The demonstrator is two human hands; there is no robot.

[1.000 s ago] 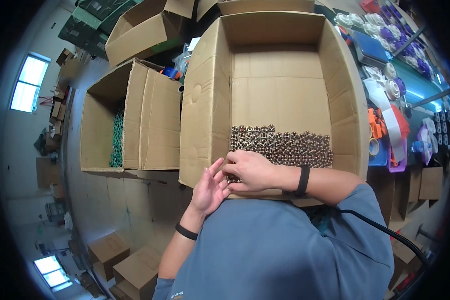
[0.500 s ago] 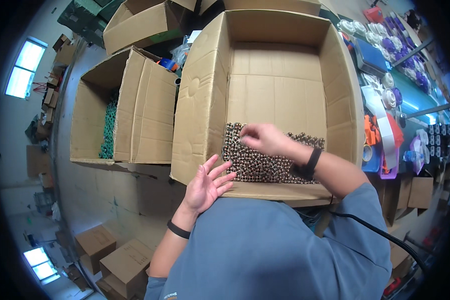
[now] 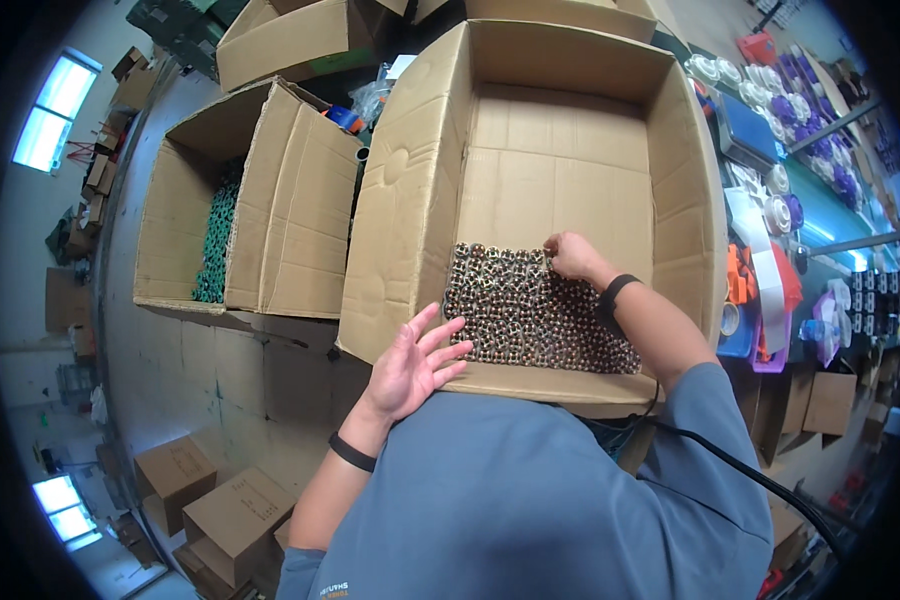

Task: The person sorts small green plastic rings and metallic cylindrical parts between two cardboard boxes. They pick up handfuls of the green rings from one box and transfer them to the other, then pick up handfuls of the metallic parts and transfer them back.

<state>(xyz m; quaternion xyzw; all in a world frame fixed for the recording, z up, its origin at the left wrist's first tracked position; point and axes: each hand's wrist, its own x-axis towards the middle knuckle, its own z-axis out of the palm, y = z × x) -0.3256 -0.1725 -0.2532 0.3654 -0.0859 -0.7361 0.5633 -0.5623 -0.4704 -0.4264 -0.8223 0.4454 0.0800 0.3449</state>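
Note:
A large open cardboard box (image 3: 425, 215) stands in front of me. Rows of small round brown-and-silver pieces (image 3: 525, 310) cover the near part of its floor. My right hand (image 3: 573, 256) reaches into the box, fingers pinched at the far edge of those rows; whether a piece is between them I cannot tell. A dark band circles that wrist. My left hand (image 3: 410, 365) hovers at the box's near left corner with fingers spread and nothing in it.
A second open box (image 3: 290, 205) to the left holds stacked green pieces (image 3: 215, 245). More cardboard boxes (image 3: 210, 500) sit on the floor at lower left. A shelf (image 3: 830, 210) with tape rolls and coloured parts runs along the right. A black cable (image 3: 750, 475) trails over my right shoulder.
My hands were together at the box's near edge. The right hand has since reached forward to the far edge of the rows, and the left hand has spread its fingers near the corner.

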